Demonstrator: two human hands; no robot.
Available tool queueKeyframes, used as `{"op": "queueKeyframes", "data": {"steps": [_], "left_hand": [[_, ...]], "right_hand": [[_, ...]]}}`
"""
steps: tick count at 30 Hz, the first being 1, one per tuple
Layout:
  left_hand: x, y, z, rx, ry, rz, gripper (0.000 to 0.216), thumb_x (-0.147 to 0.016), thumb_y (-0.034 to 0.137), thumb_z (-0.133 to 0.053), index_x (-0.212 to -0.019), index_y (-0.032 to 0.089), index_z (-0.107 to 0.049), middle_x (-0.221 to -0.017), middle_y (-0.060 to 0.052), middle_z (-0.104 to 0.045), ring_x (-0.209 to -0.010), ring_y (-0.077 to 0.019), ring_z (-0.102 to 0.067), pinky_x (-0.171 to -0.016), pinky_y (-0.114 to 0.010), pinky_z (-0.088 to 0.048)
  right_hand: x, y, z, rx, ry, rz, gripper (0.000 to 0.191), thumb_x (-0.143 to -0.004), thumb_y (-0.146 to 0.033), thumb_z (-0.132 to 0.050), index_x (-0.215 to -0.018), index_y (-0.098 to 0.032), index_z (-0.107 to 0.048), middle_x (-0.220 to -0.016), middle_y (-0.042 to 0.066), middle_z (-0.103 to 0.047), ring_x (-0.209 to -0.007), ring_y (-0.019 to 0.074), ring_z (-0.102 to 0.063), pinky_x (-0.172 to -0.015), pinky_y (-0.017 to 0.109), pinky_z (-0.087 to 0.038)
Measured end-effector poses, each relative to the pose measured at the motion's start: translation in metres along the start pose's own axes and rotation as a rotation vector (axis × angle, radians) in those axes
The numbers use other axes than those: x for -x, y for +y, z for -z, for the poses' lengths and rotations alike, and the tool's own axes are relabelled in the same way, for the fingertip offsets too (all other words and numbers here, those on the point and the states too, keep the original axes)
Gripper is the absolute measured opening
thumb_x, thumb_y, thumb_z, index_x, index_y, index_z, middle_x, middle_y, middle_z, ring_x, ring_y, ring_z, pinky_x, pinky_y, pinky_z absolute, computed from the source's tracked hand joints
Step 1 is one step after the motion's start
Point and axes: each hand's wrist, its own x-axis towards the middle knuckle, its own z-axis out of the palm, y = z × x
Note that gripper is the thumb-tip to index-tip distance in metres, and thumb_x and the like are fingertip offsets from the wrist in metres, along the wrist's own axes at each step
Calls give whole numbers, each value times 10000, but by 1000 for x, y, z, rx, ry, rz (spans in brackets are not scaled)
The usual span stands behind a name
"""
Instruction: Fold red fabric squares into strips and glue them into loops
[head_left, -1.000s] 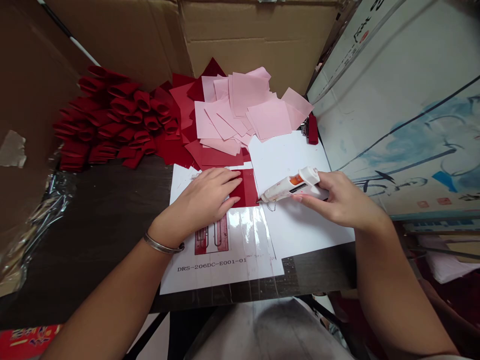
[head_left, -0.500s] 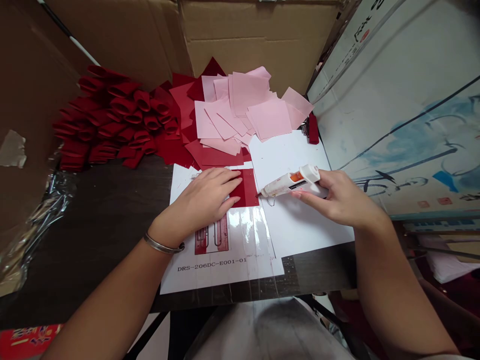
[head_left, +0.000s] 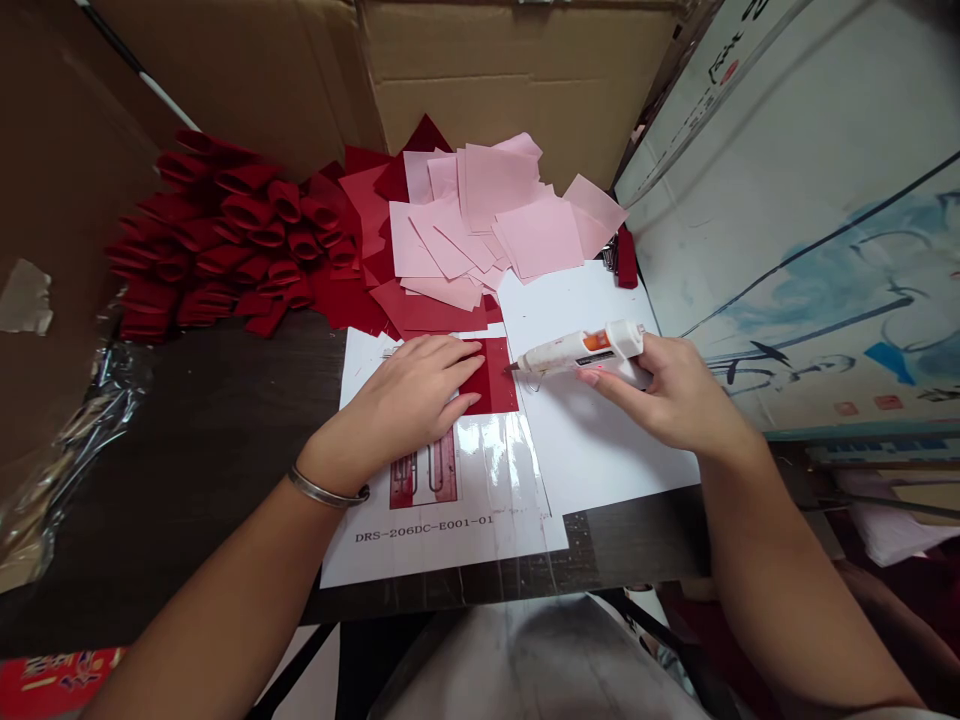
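My left hand, wearing a metal bangle on the wrist, lies flat with fingers together, pressing on a dark red fabric piece. That piece rests on a laminated printed sheet marked DRS-206DC-E001-01. My right hand grips a white hot glue gun with an orange window. Its nozzle sits at the fabric's right edge, a thin glue thread trailing beneath. Part of the fabric is hidden under my left fingers.
Pink paper squares and red fabric squares lie in a heap beyond the sheet, with rolled red fabric pieces to the left. A white paper sheet lies on the dark table. Cardboard and a printed board wall the back and right.
The glue gun and my right hand have shifted up and slightly left, with the nozzle now higher along the fabric's right edge. My left hand and the fabric have not visibly moved.
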Motion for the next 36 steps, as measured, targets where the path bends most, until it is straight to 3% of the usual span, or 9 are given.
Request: {"op": "queueKeyframes", "data": {"steps": [8, 16, 20, 24, 29, 33, 36], "left_hand": [[1, 0, 0, -32, -8, -6, 365, -962, 295, -487, -1253, 121, -623, -1354, -116, -581, -1251, -288, -509, -1080, -470, -403], [-1, 0, -1, -40, -13, 3, 384, -961, 305, -497, -1275, 117, -611, -1368, -117, -574, -1266, -289, -503, -1090, -473, -397], [-1, 1, 0, -41, -17, 1, 379, -962, 298, -490, -1274, 122, -614, -1369, -113, -574, -1268, -284, -501, -1092, -465, -399], [0, 1, 1, -42, -10, 1, 384, -958, 288, -480, -1272, 113, -615, -1361, -116, -580, -1256, -288, -507, -1084, -470, -408], [0, 1, 1, -38, 0, -13, 398, -952, 274, -470, -1277, 92, -611, -1349, -133, -587, -1240, -299, -517, -1076, -484, -413], [1, 0, 1, -31, -4, -10, 401, -952, 271, -470, -1285, 93, -604, -1345, -138, -589, -1242, -299, -517, -1074, -484, -414], [1, 0, 1, -40, -9, -1, 400, -953, 280, -471, -1290, 109, -601, -1358, -128, -582, -1255, -298, -509, -1079, -484, -409]], "right_hand": [[0, -9, -6, 68, -16, 82, 137, -880, -300, -610, -801, -212, -541, -623, -39, -498, -522, 103, -389, -516, 262, -316], [1, -15, -1, 50, -49, 56, 119, -882, -311, -608, -822, -210, -591, -650, -30, -547, -535, 109, -413, -528, 266, -336], [1, -12, -3, -2, -47, -14, 166, -878, -357, -618, -798, -212, -626, -585, -37, -497, -495, 106, -374, -488, 269, -297], [-3, 3, -16, -108, 148, -253, 273, -844, -481, -642, -837, -209, -673, -569, -22, -521, -479, 126, -402, -474, 284, -318], [-12, 24, -39, -240, 420, -387, 387, -839, -506, -631, -1085, -209, -667, -927, 67, -713, -734, 223, -621, -656, 377, -495], [-15, 25, -48, -263, 460, -362, 397, -840, -454, -643, -1137, -191, -646, -1038, 90, -716, -902, 256, -648, -830, 433, -498], [-15, 21, -49, -236, 434, -363, 342, -851, -438, -631, -1090, -194, -649, -1004, 86, -714, -875, 248, -640, -830, 437, -494]]}}
